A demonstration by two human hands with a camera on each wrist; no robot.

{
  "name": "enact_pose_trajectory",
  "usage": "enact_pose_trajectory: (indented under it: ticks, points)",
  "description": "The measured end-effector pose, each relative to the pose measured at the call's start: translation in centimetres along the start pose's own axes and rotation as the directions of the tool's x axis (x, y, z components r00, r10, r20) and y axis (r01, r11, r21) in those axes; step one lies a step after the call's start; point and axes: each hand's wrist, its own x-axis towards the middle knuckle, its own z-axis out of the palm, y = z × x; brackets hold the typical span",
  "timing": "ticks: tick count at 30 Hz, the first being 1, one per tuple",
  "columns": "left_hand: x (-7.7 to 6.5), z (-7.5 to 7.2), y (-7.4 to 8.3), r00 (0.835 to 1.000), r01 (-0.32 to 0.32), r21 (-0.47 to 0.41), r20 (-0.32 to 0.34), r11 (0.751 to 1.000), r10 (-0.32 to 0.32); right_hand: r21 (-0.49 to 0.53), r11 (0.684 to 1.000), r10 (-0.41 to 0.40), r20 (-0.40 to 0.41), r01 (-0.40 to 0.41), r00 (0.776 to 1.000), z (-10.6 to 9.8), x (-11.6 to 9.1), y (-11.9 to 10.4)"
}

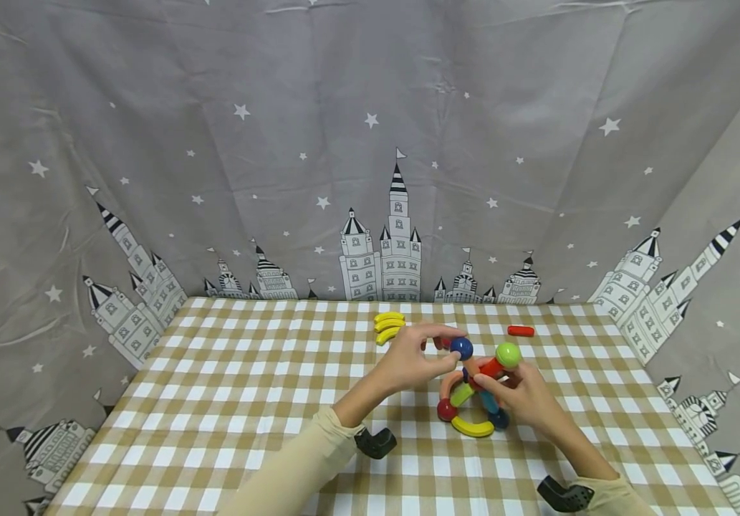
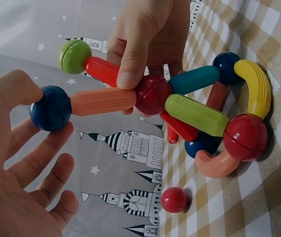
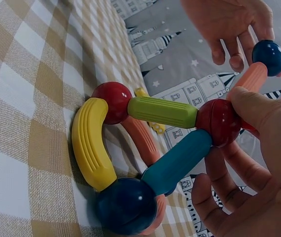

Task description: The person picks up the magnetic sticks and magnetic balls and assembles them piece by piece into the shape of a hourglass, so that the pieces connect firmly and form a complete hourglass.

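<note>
A model of coloured balls and grooved sticks stands on the checked cloth. Its base ring has a curved yellow stick [image 1: 473, 428], a red ball [image 1: 447, 410] and blue balls. Green [image 2: 197, 114] and teal [image 2: 194, 80] sticks slope up to a central red ball [image 2: 153, 95]. From that ball an orange stick [image 2: 103, 101] leads to a blue ball [image 2: 50, 107], and a red stick [image 2: 103, 71] bears a green ball [image 1: 508, 355]. My left hand [image 1: 415, 358] pinches the upper blue ball between thumb and fingers. My right hand [image 1: 531, 398] grips the central red ball, thumb near the orange stick's end.
Several curved yellow sticks [image 1: 389, 327] lie behind my left hand. A straight red stick [image 1: 521, 331] lies toward the back right of the checked tablecloth [image 1: 247, 401]. One loose red ball [image 2: 175, 199] rests beyond the model. Grey curtain [image 1: 279, 179] with printed castles surrounds the table.
</note>
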Motion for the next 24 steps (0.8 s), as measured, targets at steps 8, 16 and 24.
enact_pose_trajectory:
  ticks: [8, 16, 24]
  points:
    - [-0.08, 0.25, -0.05, 1.0, 0.008, -0.033, -0.005, 0.999, -0.008, -0.03, 0.999, 0.012, -0.008, -0.012, 1.0, 0.01, 0.08, 0.24]
    - [-0.14, 0.32, -0.05, 1.0, 0.019, -0.035, -0.013, 0.999, -0.02, -0.037, 0.999, 0.023, 0.004, -0.022, 1.0, -0.04, 0.27, 0.09]
    - [-0.13, 0.37, -0.22, 1.0, 0.025, -0.074, 0.005, 0.997, -0.025, -0.025, 0.999, 0.023, 0.008, -0.023, 1.0, 0.0, 0.29, 0.13]
